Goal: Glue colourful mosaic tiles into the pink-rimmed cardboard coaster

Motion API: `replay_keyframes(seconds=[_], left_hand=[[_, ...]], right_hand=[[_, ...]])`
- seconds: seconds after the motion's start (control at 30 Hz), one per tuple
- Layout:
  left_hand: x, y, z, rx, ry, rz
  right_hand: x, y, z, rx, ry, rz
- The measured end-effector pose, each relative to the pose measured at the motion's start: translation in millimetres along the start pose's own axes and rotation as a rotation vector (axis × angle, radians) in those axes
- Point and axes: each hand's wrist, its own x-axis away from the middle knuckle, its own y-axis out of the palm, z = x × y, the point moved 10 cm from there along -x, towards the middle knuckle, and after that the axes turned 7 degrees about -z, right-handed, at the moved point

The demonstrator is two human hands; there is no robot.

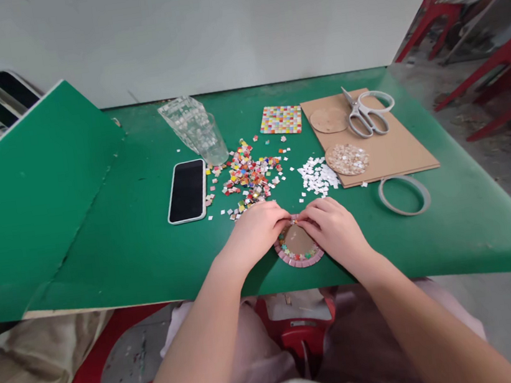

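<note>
A round mosaic coaster (301, 261) lies on the green table near its front edge. Pink tiles ring its border, with a row of small coloured pieces inside and a bare brown middle. My left hand (260, 227) is closed at the coaster's far left rim, thumb and fingers pinched together. From the other side my right hand (334, 225) grips the far rim, its fingertips almost meeting the left ones. Whether a small tile sits between the fingertips is hidden. Beyond my hands spread a pile of mixed coloured tiles (253, 176) and a heap of white tiles (318, 175).
Left of the tiles lie a phone (187, 191) and a clear cup (214, 143) with a plastic bag. Scissors (365, 117) and a tile-covered disc (348, 159) rest on brown boards (391, 151). A tape ring (404, 196) and a colourful tile sheet (280, 119) are nearby. A green panel (41, 176) stands left.
</note>
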Motion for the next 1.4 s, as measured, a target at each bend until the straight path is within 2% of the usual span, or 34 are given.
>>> replay_keyframes(seconds=[0.2,0.43,0.63,1.13,1.27,1.4], left_hand=[[0.5,1.0,0.5,-0.008,0.003,-0.012],[0.6,-2.0,2.0,-0.006,0.013,0.009],[0.1,-1.1,3.7,-0.01,0.022,-0.012],[1.9,3.0,10.6,-0.071,0.088,-0.042],[2.2,2.4,8.3,-0.045,0.071,-0.042],[1.0,-0.2,9.1,-0.022,0.06,0.008]], right_hand=[[0.4,0.2,-1.2,-0.012,-0.022,-0.012],[1.8,-10.6,2.2,-0.017,-0.003,-0.036],[3.9,0.9,-3.8,0.077,-0.048,-0.16],[5.2,9.9,-10.7,0.145,-0.054,-0.235],[2.8,2.0,-5.7,0.057,-0.051,-0.176],[10.6,-28.1,22.2,-0.099,0.103,0.101]])
